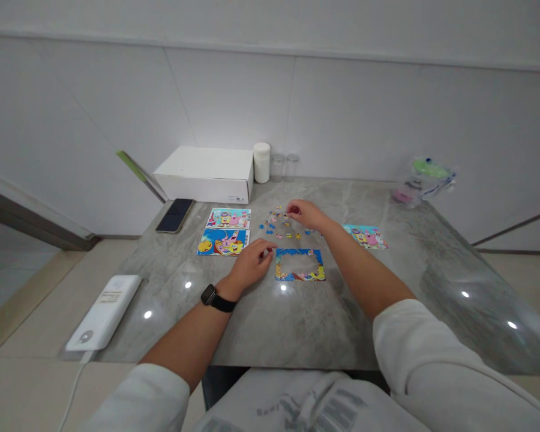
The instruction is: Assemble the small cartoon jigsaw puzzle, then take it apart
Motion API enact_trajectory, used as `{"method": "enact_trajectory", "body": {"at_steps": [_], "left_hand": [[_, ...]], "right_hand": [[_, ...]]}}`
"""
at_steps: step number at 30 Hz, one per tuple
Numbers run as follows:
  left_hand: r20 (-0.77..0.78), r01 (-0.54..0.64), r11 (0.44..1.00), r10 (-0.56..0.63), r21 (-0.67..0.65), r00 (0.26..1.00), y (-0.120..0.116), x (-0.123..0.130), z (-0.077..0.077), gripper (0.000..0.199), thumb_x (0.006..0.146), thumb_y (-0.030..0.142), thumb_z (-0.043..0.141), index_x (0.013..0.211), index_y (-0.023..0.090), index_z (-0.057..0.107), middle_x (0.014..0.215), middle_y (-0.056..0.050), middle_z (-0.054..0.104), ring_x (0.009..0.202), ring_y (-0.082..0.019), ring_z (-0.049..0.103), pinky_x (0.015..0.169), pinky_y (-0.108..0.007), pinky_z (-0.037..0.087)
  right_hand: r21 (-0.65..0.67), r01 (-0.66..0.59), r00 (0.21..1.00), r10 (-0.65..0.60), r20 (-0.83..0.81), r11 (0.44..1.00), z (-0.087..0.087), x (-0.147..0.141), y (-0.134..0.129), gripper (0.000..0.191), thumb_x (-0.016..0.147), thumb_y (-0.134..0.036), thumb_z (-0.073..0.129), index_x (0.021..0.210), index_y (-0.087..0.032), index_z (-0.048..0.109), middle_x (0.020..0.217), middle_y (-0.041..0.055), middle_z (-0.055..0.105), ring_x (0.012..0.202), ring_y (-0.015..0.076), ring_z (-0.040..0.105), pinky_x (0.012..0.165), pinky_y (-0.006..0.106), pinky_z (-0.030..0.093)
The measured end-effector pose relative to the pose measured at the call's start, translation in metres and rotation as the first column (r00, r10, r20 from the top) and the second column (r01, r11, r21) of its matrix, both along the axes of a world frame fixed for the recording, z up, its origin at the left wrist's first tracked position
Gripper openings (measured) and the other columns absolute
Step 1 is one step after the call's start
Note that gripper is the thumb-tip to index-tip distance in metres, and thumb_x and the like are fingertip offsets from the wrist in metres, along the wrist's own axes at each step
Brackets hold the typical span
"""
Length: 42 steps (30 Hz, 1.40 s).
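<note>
A puzzle frame (300,276) with its border filled and a bare middle lies on the grey table (292,324). Beyond it are several loose puzzle pieces (270,228). My right hand (305,212) reaches over the far side of these pieces, its fingers pinched together; what they hold, if anything, is too small to make out. Just left of the puzzle frame, my left hand (253,259) rests with fingers curled and a little apart, nothing visible in it. Two cartoon pictures (225,242) lie to its left, and a finished-looking cartoon picture (366,236) lies partly behind my right forearm.
A phone (175,216) lies at the left, before a white box (207,174). Beside the box stand a white bottle (261,163) and two clear glasses (291,168). A plastic bag (423,182) sits at the back right, a white corded device (104,313) at the left edge.
</note>
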State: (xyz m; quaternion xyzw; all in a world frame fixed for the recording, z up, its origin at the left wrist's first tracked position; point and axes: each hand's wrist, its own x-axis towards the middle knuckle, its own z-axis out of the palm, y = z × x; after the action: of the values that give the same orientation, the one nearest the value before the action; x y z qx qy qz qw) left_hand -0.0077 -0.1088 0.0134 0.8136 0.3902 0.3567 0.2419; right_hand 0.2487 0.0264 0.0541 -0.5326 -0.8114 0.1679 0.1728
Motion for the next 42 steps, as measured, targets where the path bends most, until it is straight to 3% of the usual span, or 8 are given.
{"method": "enact_trajectory", "body": {"at_steps": [6, 12, 17, 21, 23, 26, 31, 42], "left_hand": [[-0.035, 0.024, 1.000, -0.024, -0.015, 0.999, -0.001, 0.002, -0.001, 0.021, 0.100, 0.021, 0.058, 0.115, 0.021, 0.072, 0.105, -0.005, 0.071, 0.084, -0.017, 0.063, 0.078, -0.031, 0.051], [-0.041, 0.013, 0.999, -0.011, 0.034, 0.999, -0.005, 0.011, 0.004, 0.020, 0.100, 0.022, 0.057, 0.113, 0.021, 0.072, 0.107, -0.005, 0.071, 0.083, -0.016, 0.063, 0.080, -0.032, 0.053], [-0.062, 0.003, 0.999, 0.000, 0.041, 0.998, -0.015, 0.026, 0.031, 0.018, 0.100, 0.025, 0.060, 0.112, 0.021, 0.072, 0.108, -0.005, 0.071, 0.082, -0.015, 0.062, 0.080, -0.031, 0.053], [-0.209, 0.199, 0.979, -0.203, -0.039, 0.957, -0.024, 0.051, 0.047, 0.013, 0.099, 0.029, 0.065, 0.099, 0.022, 0.076, 0.101, -0.005, 0.069, 0.089, -0.018, 0.064, 0.083, -0.032, 0.053], [-0.263, 0.262, 0.962, -0.272, -0.072, 0.926, -0.030, 0.064, 0.043, 0.012, 0.098, 0.029, 0.067, 0.098, 0.023, 0.076, 0.101, -0.005, 0.069, 0.089, -0.019, 0.065, 0.083, -0.033, 0.054], [-0.272, 0.224, 0.974, -0.208, 0.028, 0.939, -0.037, 0.075, 0.025, 0.015, 0.101, 0.025, 0.063, 0.109, 0.022, 0.075, 0.110, -0.008, 0.071, 0.103, -0.023, 0.066, 0.093, -0.038, 0.054], [-0.362, 0.322, 0.939, -0.262, 0.118, 0.895, -0.041, 0.075, 0.003, 0.017, 0.102, 0.025, 0.062, 0.113, 0.022, 0.075, 0.110, -0.009, 0.070, 0.104, -0.025, 0.063, 0.093, -0.041, 0.052], [-0.467, 0.357, 0.929, -0.277, 0.092, 0.840, -0.050, 0.075, 0.012, 0.031, 0.100, 0.033, 0.066, 0.130, 0.029, 0.074, 0.123, -0.009, 0.065, 0.111, -0.027, 0.057, 0.102, -0.047, 0.047]], "right_hand": [[-0.088, 0.159, 0.860, -0.182, -0.477, 0.983, -0.014, 0.097, -0.067, 0.025, 0.086, -0.043, 0.068, 0.094, -0.020, 0.073, 0.080, 0.0016, 0.070, 0.071, 0.0165, 0.059, 0.068, 0.029, 0.047], [-0.186, 0.148, 0.715, -0.236, -0.658, 0.971, -0.034, 0.102, -0.119, 0.031, 0.079, -0.048, 0.076, 0.094, -0.022, 0.069, 0.080, 0.0000, 0.069, 0.071, 0.0155, 0.059, 0.069, 0.029, 0.049], [-0.173, 0.080, 0.762, -0.172, -0.625, 0.982, -0.046, 0.088, -0.132, 0.022, 0.079, -0.040, 0.074, 0.086, -0.021, 0.069, 0.079, -0.0005, 0.070, 0.074, 0.0155, 0.061, 0.071, 0.028, 0.049], [-0.166, 0.006, 0.840, -0.095, -0.534, 0.986, -0.047, 0.087, -0.139, 0.012, 0.082, -0.029, 0.071, 0.089, -0.019, 0.073, 0.080, -0.0004, 0.070, 0.073, 0.0149, 0.060, 0.070, 0.027, 0.047], [-0.151, -0.023, 0.875, -0.053, -0.481, 0.988, -0.045, 0.087, -0.144, 0.010, 0.083, -0.023, 0.070, 0.091, -0.019, 0.074, 0.082, 0.0004, 0.072, 0.075, 0.0149, 0.062, 0.072, 0.027, 0.048], [-0.143, -0.040, 0.908, -0.024, -0.418, 0.989, -0.040, 0.087, -0.150, 0.011, 0.085, -0.017, 0.067, 0.092, -0.018, 0.075, 0.086, 0.0018, 0.075, 0.077, 0.0152, 0.064, 0.076, 0.027, 0.049], [-0.131, -0.083, 0.932, 0.030, -0.361, 0.988, -0.032, 0.084, -0.157, 0.014, 0.089, -0.015, 0.065, 0.095, -0.018, 0.078, 0.094, 0.0041, 0.077, 0.083, 0.0163, 0.067, 0.079, 0.028, 0.050], [-0.151, -0.161, 0.957, 0.116, -0.268, 0.975, -0.027, 0.077, -0.166, 0.017, 0.090, -0.015, 0.064, 0.094, -0.021, 0.080, 0.094, 0.0045, 0.076, 0.088, 0.0188, 0.068, 0.082, 0.029, 0.048]]}}
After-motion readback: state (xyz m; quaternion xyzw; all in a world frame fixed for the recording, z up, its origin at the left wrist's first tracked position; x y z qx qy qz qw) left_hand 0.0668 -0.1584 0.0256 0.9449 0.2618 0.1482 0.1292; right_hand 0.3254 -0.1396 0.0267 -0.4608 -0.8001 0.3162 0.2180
